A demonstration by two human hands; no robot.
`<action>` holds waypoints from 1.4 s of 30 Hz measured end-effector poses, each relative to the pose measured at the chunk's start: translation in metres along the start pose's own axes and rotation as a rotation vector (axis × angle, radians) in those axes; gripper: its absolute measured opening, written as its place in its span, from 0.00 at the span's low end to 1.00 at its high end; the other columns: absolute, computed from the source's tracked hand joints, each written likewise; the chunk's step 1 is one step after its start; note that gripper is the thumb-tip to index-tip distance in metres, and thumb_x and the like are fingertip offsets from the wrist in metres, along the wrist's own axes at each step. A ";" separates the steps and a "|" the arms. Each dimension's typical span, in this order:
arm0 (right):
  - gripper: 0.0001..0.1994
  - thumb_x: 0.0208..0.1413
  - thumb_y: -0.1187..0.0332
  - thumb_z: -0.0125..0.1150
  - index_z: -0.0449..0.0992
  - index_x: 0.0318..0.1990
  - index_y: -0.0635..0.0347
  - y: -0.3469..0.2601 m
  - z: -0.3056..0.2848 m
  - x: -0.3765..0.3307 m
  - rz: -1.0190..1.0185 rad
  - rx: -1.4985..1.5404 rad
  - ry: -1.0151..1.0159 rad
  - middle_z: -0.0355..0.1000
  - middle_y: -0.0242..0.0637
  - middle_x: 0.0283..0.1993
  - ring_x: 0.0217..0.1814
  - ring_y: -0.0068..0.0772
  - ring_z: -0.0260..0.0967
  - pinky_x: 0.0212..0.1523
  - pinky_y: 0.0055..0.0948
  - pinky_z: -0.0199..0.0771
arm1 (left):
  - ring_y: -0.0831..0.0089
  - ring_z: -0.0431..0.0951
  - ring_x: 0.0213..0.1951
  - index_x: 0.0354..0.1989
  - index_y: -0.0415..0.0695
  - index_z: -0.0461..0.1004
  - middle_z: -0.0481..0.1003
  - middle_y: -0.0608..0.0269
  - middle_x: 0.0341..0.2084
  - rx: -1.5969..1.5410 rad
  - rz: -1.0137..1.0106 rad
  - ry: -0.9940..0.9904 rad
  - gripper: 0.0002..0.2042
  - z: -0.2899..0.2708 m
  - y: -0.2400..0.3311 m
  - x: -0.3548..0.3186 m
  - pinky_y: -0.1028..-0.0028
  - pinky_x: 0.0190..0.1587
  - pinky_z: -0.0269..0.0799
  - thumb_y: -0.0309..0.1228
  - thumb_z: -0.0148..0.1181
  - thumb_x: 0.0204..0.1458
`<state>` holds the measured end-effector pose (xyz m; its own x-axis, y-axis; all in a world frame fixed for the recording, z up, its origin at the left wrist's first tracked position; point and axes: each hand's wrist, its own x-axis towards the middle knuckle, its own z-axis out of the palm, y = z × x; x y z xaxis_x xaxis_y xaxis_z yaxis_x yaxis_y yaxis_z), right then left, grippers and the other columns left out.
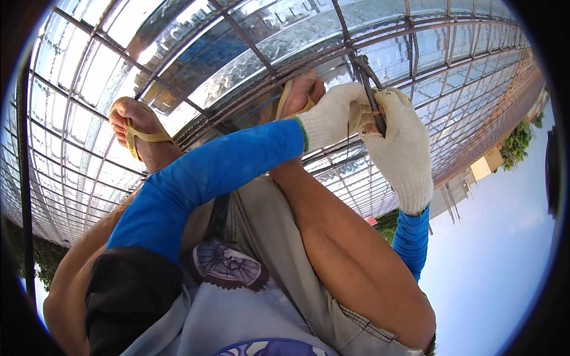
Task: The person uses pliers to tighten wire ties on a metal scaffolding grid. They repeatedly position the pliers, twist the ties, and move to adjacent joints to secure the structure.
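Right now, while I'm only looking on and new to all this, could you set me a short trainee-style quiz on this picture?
1. True or false: the slim, dark metal two-handled tool is held in the right hand, which wears an off-white knitted glove.

2. Multiple choice: what colour is the long, close-fitting fabric sleeve leading to the left hand?
A) red
B) bright blue
C) orange

3. Short answer: what footwear shows on the feet, near the brown steel-bar grid?

Key:
1. True.
2. B.
3. Yellow thong sandals.
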<state>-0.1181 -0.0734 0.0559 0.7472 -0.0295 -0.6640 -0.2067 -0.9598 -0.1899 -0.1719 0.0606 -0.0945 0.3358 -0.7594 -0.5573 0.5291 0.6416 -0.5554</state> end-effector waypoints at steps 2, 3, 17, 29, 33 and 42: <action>0.18 0.53 0.72 0.67 0.75 0.53 0.58 -0.002 0.000 0.003 -0.012 -0.010 0.004 0.73 0.44 0.48 0.49 0.52 0.78 0.43 0.47 0.82 | 0.51 0.87 0.51 0.54 0.32 0.79 0.82 0.42 0.46 0.053 0.019 0.030 0.33 -0.008 0.003 0.002 0.55 0.59 0.86 0.57 0.47 0.73; 0.18 0.53 0.72 0.67 0.75 0.53 0.58 -0.003 -0.001 0.005 -0.018 -0.016 0.004 0.73 0.44 0.47 0.49 0.52 0.78 0.43 0.47 0.82 | 0.51 0.87 0.52 0.55 0.32 0.79 0.83 0.42 0.46 0.076 0.026 0.050 0.33 -0.011 0.003 0.003 0.55 0.59 0.87 0.57 0.47 0.73; 0.31 0.49 0.76 0.70 0.74 0.64 0.58 0.009 -0.001 0.009 0.072 -0.058 0.049 0.75 0.45 0.52 0.50 0.50 0.81 0.47 0.43 0.85 | 0.62 0.83 0.41 0.51 0.36 0.74 0.78 0.53 0.44 0.180 -0.047 0.420 0.13 0.060 -0.033 0.016 0.60 0.46 0.83 0.30 0.57 0.63; 0.31 0.53 0.73 0.67 0.72 0.68 0.51 0.002 -0.008 0.009 0.001 -0.174 -0.080 0.73 0.44 0.49 0.47 0.48 0.80 0.41 0.45 0.85 | 0.61 0.82 0.44 0.56 0.34 0.74 0.77 0.53 0.46 0.148 -0.080 0.306 0.16 0.052 -0.038 0.002 0.62 0.49 0.82 0.28 0.51 0.64; 0.29 0.54 0.73 0.67 0.72 0.66 0.52 -0.002 -0.006 0.005 0.011 -0.217 -0.079 0.73 0.44 0.49 0.46 0.49 0.80 0.39 0.45 0.84 | 0.62 0.81 0.41 0.50 0.38 0.75 0.78 0.56 0.42 0.126 -0.083 0.330 0.12 0.055 -0.042 0.002 0.63 0.45 0.80 0.31 0.53 0.64; 0.23 0.56 0.69 0.69 0.73 0.59 0.58 -0.001 -0.005 0.003 0.078 -0.210 -0.010 0.75 0.45 0.46 0.46 0.50 0.80 0.40 0.46 0.84 | 0.70 0.79 0.37 0.46 0.45 0.79 0.79 0.63 0.33 0.151 -0.050 0.230 0.18 0.065 -0.047 0.004 0.67 0.42 0.76 0.49 0.60 0.69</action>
<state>-0.1125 -0.0737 0.0578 0.7276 -0.1037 -0.6781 -0.1264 -0.9919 0.0161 -0.1449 0.0206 -0.0303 0.1302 -0.7341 -0.6665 0.6567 0.5675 -0.4967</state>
